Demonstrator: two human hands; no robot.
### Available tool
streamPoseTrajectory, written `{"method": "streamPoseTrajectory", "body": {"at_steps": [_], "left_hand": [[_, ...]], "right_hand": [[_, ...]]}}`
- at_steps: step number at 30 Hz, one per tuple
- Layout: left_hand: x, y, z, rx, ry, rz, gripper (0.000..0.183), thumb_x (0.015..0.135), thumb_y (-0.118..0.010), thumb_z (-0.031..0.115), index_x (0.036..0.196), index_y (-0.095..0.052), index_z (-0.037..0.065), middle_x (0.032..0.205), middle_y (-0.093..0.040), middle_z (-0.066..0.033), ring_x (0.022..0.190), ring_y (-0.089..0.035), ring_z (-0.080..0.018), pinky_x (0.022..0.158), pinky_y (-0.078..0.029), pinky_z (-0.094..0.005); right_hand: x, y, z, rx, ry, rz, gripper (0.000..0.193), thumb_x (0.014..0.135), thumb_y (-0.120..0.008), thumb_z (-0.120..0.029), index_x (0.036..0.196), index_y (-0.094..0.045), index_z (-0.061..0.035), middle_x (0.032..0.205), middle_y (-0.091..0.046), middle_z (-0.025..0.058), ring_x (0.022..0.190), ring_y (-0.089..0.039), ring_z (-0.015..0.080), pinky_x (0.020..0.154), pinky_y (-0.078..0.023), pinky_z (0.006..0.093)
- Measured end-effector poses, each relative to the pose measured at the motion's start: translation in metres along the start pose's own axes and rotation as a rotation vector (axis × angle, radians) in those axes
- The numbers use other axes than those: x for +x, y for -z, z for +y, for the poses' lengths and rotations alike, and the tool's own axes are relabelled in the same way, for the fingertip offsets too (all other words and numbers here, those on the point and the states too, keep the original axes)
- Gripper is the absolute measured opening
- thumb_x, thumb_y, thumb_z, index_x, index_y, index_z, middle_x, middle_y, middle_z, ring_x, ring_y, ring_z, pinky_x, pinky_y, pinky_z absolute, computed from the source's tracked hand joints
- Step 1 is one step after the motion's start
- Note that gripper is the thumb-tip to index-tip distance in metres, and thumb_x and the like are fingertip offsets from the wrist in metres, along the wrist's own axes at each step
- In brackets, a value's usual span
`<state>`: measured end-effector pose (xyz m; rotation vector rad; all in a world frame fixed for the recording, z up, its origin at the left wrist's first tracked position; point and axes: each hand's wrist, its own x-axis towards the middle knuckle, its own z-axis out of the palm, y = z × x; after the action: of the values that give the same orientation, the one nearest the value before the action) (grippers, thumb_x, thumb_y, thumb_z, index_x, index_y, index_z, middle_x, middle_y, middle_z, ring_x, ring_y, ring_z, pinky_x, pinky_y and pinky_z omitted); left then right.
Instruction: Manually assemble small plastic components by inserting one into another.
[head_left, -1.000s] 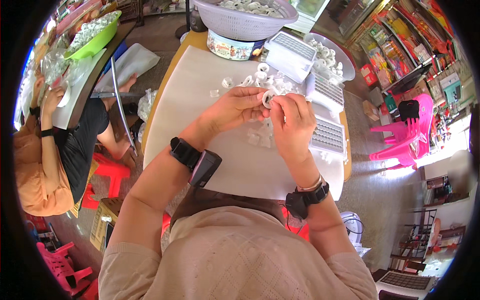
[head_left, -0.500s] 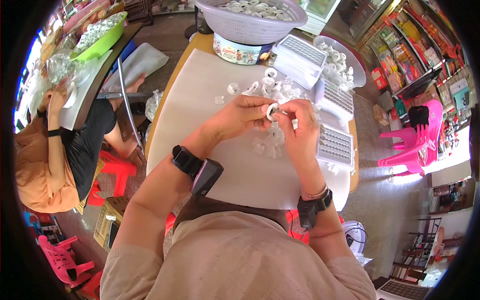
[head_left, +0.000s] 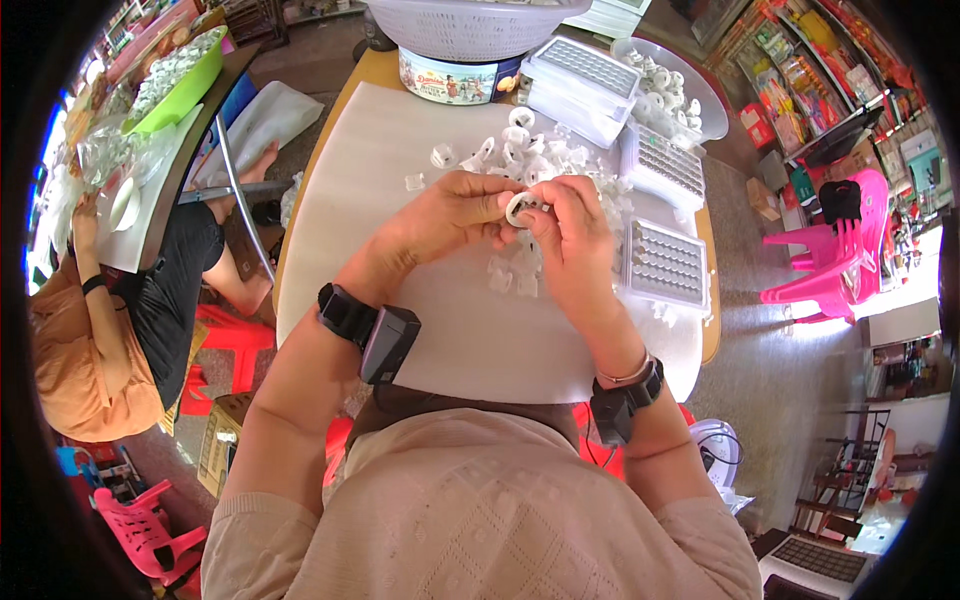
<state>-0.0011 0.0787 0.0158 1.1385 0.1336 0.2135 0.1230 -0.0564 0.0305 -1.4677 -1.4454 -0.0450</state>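
Both hands meet over the white tabletop [head_left: 440, 340], around a small round white plastic part [head_left: 521, 209] with a dark centre. My left hand [head_left: 455, 215] pinches its left side between thumb and fingers. On the other side my right hand [head_left: 570, 235] grips it, thumb in front and fingers curled behind. Just beyond the hands spreads a loose pile of similar white parts [head_left: 520, 150] mixed with clear pieces. Some clear plastic pieces [head_left: 515, 275] lie below the fingers, partly covered. Right of my right hand is a clear tray [head_left: 667, 263] holding rows of small grey pieces.
Stacked clear boxes [head_left: 585, 85] and another tray [head_left: 663, 165] line the table's right side. A pale colander [head_left: 460, 35] rests on a printed tub [head_left: 450, 78] at the back. Beside them is a basin [head_left: 710, 95] of white parts. Another person [head_left: 95, 330] sits at the left table.
The whole view has shifted slightly, so the table sits higher and further left. Both hands still hold the white part, turned a little. The other person's hand has lowered.
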Motion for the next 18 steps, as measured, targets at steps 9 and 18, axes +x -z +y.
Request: {"method": "streamPoseTrajectory", "body": {"at_steps": [9, 18], "left_hand": [[-0.0010, 0.0026, 0.0001, -0.071, 0.039, -0.033, 0.036, 0.094, -0.054, 0.021, 0.119, -0.054, -0.005, 0.097, -0.061, -0.0062, 0.078, -0.058, -0.0125, 0.070, -0.049, -0.0271], [0.0003, -0.0006, 0.0021, -0.045, 0.038, -0.030, 0.034, 0.095, -0.052, 0.020, 0.118, -0.055, -0.005, 0.096, -0.060, -0.0057, 0.078, -0.058, -0.0128, 0.070, -0.048, -0.0268]], "right_hand": [[-0.0024, -0.0036, -0.0018, 0.054, -0.056, -0.047, 0.013, 0.086, -0.054, 0.001, 0.099, -0.050, 0.0001, 0.099, -0.047, 0.0165, 0.082, -0.056, 0.0315, 0.069, -0.047, 0.0373], [-0.0015, -0.0070, -0.0013, 0.130, -0.119, 0.035, 0.006, 0.085, -0.056, 0.001, 0.090, -0.054, -0.0006, 0.092, -0.051, 0.0122, 0.072, -0.058, 0.0240, 0.064, -0.048, 0.0320]]}}
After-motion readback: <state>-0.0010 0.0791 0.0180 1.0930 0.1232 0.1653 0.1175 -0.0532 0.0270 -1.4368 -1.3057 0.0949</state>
